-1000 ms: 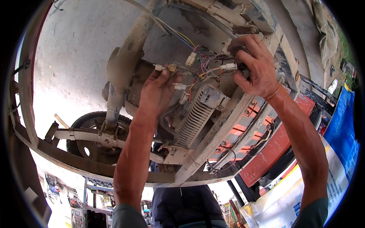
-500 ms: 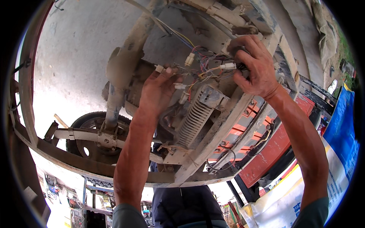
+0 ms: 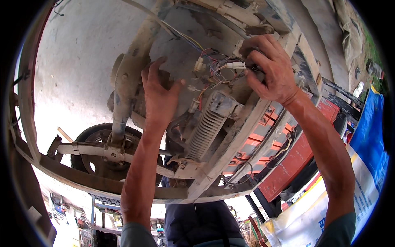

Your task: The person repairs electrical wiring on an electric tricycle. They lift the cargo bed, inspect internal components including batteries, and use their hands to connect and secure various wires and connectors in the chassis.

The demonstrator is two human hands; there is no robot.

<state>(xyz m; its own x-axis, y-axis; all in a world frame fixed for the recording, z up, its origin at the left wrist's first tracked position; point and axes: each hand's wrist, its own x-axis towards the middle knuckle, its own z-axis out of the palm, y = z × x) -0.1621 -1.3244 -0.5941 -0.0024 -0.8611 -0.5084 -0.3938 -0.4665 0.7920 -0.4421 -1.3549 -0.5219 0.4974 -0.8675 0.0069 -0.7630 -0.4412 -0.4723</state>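
My left hand (image 3: 158, 96) is raised beside the wiring, its thumb and fingers spread with nothing between them. Wires at the edge of a tangled bundle (image 3: 216, 73) are gripped by the curled fingers of my right hand (image 3: 271, 70); the fingers partly hide them. A white plug connector (image 3: 235, 65) sticks out just left of those fingertips. A cream connector (image 3: 200, 64) hangs at the bundle's left side, and another pale one (image 3: 194, 106) dangles lower, by the top of a finned metal box (image 3: 207, 131).
A dirty metal frame (image 3: 230, 146) surrounds the work, with a spoked-looking wheel (image 3: 109, 150) at the lower left. Orange-and-grey battery-like blocks (image 3: 257, 142) sit right of the finned box. Blue-and-white sacking (image 3: 366, 136) lies at the far right.
My left hand has let go of a small pale connector, moved left and opened. My right hand has shifted slightly left, and the white connector with it.
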